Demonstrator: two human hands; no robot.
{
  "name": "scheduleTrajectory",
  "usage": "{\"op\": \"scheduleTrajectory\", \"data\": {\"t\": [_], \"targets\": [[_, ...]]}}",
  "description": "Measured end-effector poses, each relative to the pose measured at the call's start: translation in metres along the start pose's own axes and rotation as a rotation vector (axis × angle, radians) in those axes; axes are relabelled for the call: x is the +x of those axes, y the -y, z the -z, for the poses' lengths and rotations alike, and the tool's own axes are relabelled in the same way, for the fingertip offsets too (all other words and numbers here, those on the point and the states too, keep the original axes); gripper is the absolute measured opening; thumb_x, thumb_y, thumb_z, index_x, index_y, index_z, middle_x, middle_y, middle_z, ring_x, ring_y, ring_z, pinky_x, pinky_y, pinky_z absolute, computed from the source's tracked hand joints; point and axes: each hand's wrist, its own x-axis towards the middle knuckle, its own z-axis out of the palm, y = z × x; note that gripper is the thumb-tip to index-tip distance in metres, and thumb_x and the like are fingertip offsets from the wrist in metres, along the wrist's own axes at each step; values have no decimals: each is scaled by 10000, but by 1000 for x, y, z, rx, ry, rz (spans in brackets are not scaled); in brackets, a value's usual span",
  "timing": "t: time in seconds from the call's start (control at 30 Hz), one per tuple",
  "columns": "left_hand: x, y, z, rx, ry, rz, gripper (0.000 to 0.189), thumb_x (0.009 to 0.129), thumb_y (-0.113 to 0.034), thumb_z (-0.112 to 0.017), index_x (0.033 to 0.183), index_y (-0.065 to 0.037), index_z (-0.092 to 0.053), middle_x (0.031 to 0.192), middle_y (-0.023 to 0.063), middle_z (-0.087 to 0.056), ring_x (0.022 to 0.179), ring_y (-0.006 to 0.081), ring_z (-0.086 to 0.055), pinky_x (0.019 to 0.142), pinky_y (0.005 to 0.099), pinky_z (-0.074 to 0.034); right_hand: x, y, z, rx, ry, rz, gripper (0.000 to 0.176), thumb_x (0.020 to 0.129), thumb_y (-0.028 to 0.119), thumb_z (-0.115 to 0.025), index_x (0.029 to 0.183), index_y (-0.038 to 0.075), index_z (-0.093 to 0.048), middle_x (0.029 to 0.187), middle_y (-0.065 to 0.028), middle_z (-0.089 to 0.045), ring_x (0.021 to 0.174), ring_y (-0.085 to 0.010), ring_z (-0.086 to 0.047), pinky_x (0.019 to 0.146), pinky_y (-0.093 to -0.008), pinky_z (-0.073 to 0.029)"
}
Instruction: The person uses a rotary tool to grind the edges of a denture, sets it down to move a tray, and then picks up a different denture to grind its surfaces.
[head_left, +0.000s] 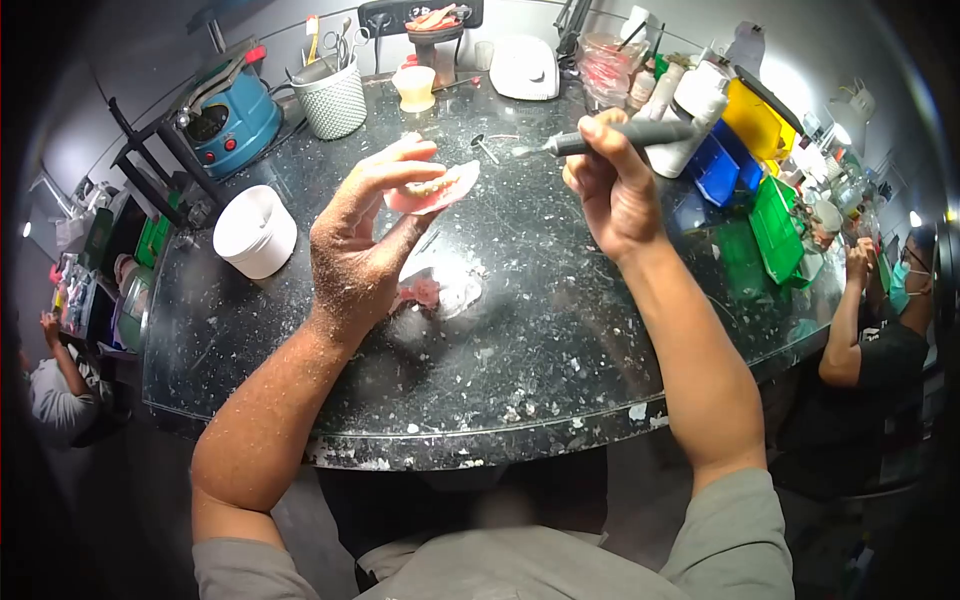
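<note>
My left hand (350, 240), dusted with pale specks, is closed around a pink denture (460, 188) with a row of teeth, held above the bench. In my right hand (622, 195) is a dark pen-shaped handpiece (660, 132). Its tip points left toward the denture, with a gap between the two. The attachment at the tip looks whitish and blurred. On the bench behind the denture lies a small dark tool with a round head (480, 142). Pinkish-red scraps (424, 291) lie beside my left wrist.
White debris dots the black bench (500, 370). A white tub (255, 235) stands left; behind it are a blue machine (235, 120) and a ribbed cup (333, 103) with scissors. Bottles, a blue bin (715, 170) and a green bin (775, 230) line the right. People sit at both sides.
</note>
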Motion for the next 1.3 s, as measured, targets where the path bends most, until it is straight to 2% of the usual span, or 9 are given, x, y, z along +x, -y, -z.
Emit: {"op": "scheduleTrajectory", "data": {"t": [0.07, 0.13, 0.17, 0.2, 0.27, 0.33, 0.53, 0.8, 1.3], "targets": [[-1, -9, -1, 10, -4, 86, 291, 862, 19, -728, 1146, -23, -675, 1233, 125, -664, 1247, 229, -587, 1120, 392, -426, -11, 1, -20, -144, -34, 103, 247, 838, 208, -762, 933, 33, -617, 802, -44, -629, 643, -134, -645, 600, -250, -534], [-2, -14, -3, -367, -24, 463, 252, 905, -25, -704, 1150, 16, -663, 1218, 119, -681, 1152, 205, -645, 1091, 374, -451, -22, -2, -44, -319, 44, 261, 311, 879, 216, -740, 1058, -19, -644, 943, -97, -697, 827, -164, -708, 772, -293, -585], [-2, -12, -7, -365, -56, 458, 239, 940, -85, -687, 1148, 30, -663, 1187, 118, -700, 1071, 175, -677, 1037, 354, -480, -28, -3, -48, -477, 84, 329, 307, 885, 210, -744, 1084, -6, -656, 982, -101, -709, 861, -167, -712, 796, -294, -583], [-3, -9, -7, -365, -55, 460, 239, 940, -85, -687, 1148, 30, -663, 1187, 118, -700, 1071, 175, -677, 1037, 354, -480, -33, -5, -52, -635, 126, 398, 305, 891, 204, -749, 1110, 8, -667, 1020, -105, -721, 895, -170, -715, 820, -295, -580], [-3, -5, -5, -393, -69, 543, 240, 949, -116, -690, 1152, 12, -670, 1143, 112, -717, 1073, 162, -671, 1005, 333, -486, -45, -15, -59, -674, 159, 386, 307, 870, 173, -778, 1118, 22, -679, 1033, -103, -728, 918, -176, -718, 825, -294, -578], [-4, -3, -5, -415, -65, 532, 240, 951, -127, -693, 1151, 4, -674, 1111, 103, -728, 1066, 150, -670, 984, 316, -489, -46, -27, -62, -679, 135, 507, 265, 842, 107, -770, 1069, 14, -669, 1018, -143, -721, 927, -184, -723, 814, -307, -585], [-2, -4, -7, -301, -86, 419, 217, 938, -97, -709, 1131, -3, -683, 1115, 98, -724, 1058, 139, -663, 972, 293, -493, -48, -22, -63, -794, 122, 501, 226, 840, 90, -729, 1039, 22, -644, 1029, -159, -722, 925, -202, -728, 806, -315, -588], [-4, -5, -6, -284, -91, 423, 232, 922, -101, -729, 1129, -7, -684, 1103, 99, -728, 1053, 140, -667, 974, 295, -496, -43, -25, -59, -755, 163, 571, 207, 821, 92, -725, 1000, 33, -638, 1028, -153, -734, 942, -217, -731, 810, -340, -588], [-4, -5, -5, -294, -85, 462, 233, 921, -128, -742, 1105, 8, -695, 1073, 95, -739, 1004, 121, -672, 933, 275, -505, -43, -26, -58, -737, 170, 522, 192, 834, 106, -723, 991, 25, -646, 1019, -164, -730, 932, -219, -738, 808, -324, -592]]}}
